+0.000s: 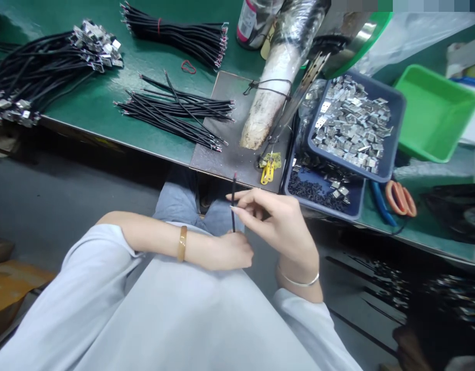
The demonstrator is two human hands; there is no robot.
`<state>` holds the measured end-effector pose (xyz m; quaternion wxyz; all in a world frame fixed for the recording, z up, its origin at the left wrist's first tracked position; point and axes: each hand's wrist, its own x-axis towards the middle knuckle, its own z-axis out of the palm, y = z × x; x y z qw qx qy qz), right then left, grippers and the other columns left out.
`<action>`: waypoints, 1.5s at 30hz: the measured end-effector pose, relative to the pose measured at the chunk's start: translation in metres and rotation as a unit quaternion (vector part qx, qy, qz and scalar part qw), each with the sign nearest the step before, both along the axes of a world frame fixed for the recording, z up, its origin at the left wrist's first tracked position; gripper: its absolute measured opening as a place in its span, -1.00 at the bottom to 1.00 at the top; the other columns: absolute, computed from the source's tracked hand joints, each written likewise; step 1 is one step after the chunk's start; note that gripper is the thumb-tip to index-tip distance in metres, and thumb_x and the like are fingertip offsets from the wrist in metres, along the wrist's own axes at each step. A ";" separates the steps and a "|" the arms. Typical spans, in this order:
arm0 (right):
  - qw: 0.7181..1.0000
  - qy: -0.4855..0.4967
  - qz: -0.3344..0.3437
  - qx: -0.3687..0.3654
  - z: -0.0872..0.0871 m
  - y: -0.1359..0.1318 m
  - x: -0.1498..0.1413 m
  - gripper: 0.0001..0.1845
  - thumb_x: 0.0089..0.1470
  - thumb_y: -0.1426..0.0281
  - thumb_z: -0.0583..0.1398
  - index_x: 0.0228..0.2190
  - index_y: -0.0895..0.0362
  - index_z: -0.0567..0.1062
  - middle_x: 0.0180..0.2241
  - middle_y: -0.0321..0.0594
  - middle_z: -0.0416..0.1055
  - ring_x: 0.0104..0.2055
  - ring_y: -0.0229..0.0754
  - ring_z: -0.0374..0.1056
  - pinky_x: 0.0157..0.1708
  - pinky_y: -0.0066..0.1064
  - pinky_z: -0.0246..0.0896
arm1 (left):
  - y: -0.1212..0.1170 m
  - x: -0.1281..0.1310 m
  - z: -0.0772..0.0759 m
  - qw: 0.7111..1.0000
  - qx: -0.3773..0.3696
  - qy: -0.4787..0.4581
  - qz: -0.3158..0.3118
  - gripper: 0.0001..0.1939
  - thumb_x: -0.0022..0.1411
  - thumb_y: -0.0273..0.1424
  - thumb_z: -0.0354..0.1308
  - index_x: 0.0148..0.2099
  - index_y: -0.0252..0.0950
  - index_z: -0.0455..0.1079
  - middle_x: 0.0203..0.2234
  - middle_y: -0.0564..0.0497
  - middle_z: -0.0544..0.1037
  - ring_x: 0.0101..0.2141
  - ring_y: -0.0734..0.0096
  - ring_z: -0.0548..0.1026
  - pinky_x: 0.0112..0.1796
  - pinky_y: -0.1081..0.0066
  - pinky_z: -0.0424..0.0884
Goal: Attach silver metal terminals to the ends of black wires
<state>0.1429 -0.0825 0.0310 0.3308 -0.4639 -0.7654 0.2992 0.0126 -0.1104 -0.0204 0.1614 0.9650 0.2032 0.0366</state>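
Observation:
My left hand (232, 251) is closed around the lower end of a short black cable (233, 202) that stands upright above my lap. My right hand (278, 221) is beside the cable, with thumb and fingers pinched near its upper part. What those fingertips hold is too small to make out. An amber bangle sits on my left wrist and a thin silver one on my right. Both hands hover below the front edge of the green workbench (106, 111).
Loose black cables (175, 111) lie on the bench, with bundled cables (179, 33) behind and cables with metal ends (48, 67) at left. A blue tray of metal clips (353, 123), a green bin (434, 111), a wrapped tool (276, 87) and orange-handled scissors (402, 198) stand to the right.

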 end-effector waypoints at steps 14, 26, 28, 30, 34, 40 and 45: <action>0.988 -0.020 -0.082 0.132 0.007 -0.010 -0.002 -0.80 0.14 0.54 0.24 -0.46 0.08 0.38 -0.47 -0.42 0.51 -0.49 -0.38 0.43 -0.47 -0.59 0.30 | 0.058 -0.039 0.038 0.837 -0.025 -0.505 0.209 -0.95 0.27 -0.47 0.23 -0.22 -0.30 0.52 -0.40 -0.01 0.59 -0.37 0.45 0.51 -0.29 0.42 0.44; 0.888 -0.129 -0.230 0.377 0.022 -0.013 0.042 -0.75 0.16 0.49 0.24 -0.13 -0.03 0.49 -0.57 -0.44 0.48 -0.71 -0.38 0.15 -0.66 -0.43 0.01 | 0.062 -0.045 0.016 0.693 -0.300 -0.548 0.359 -0.78 0.25 -0.23 0.29 -0.25 -0.31 0.57 -0.62 0.11 0.48 -0.61 0.60 0.37 -0.54 0.57 0.38; 0.895 -0.216 -0.272 0.280 0.029 -0.006 0.068 -0.69 0.18 0.51 0.24 -0.06 -0.02 0.49 -0.52 -0.37 0.55 -0.68 -0.37 0.24 -0.60 -0.40 0.05 | 0.062 -0.046 0.010 0.712 -0.266 -0.534 0.371 -0.81 0.24 -0.30 0.29 -0.23 -0.33 0.58 -0.58 0.08 0.53 -0.57 0.59 0.42 -0.50 0.58 0.40; 0.885 -0.288 -0.308 0.196 0.032 0.011 0.098 -0.80 0.13 0.48 0.29 -0.18 0.01 0.56 -0.51 -0.33 0.58 -0.64 -0.35 0.31 -0.59 -0.35 -0.05 | 0.062 -0.045 0.003 0.742 -0.226 -0.514 0.367 -0.86 0.23 -0.37 0.28 -0.25 -0.34 0.58 -0.50 0.03 0.60 -0.52 0.56 0.48 -0.48 0.59 0.41; 0.874 -0.274 -0.383 0.123 0.030 0.060 0.142 -0.88 -0.12 0.44 0.39 -0.54 0.08 0.54 -0.67 -0.48 0.46 -0.61 -0.47 0.36 -0.53 -0.32 -0.17 | 0.066 -0.040 -0.010 0.812 -0.124 -0.473 0.318 -0.84 0.27 -0.40 0.21 -0.31 -0.33 0.58 -0.51 0.00 0.59 -0.54 0.57 0.43 -0.50 0.56 0.35; 0.883 -0.336 -0.327 0.025 0.031 0.097 0.130 -0.55 0.06 0.18 0.01 -0.57 0.29 0.44 -0.37 -0.47 0.59 -0.11 -0.36 0.49 -0.37 -0.23 0.02 | 0.076 -0.030 -0.008 0.748 -0.306 -0.498 0.314 -0.64 0.31 -0.12 0.19 -0.37 -0.31 0.45 -0.68 0.12 0.39 -0.65 0.60 0.29 -0.56 0.52 0.23; 0.838 -0.427 -0.340 -0.006 0.027 0.104 0.119 -0.77 0.04 0.35 0.20 -0.56 0.23 0.44 -0.26 -0.23 0.63 -0.13 -0.21 0.53 -0.30 -0.29 0.17 | 0.080 -0.028 0.004 0.602 -0.551 -0.499 0.291 -0.47 0.00 0.07 0.38 -0.38 -0.32 0.38 -0.74 0.16 0.36 -0.73 0.70 0.05 -0.67 0.54 -0.07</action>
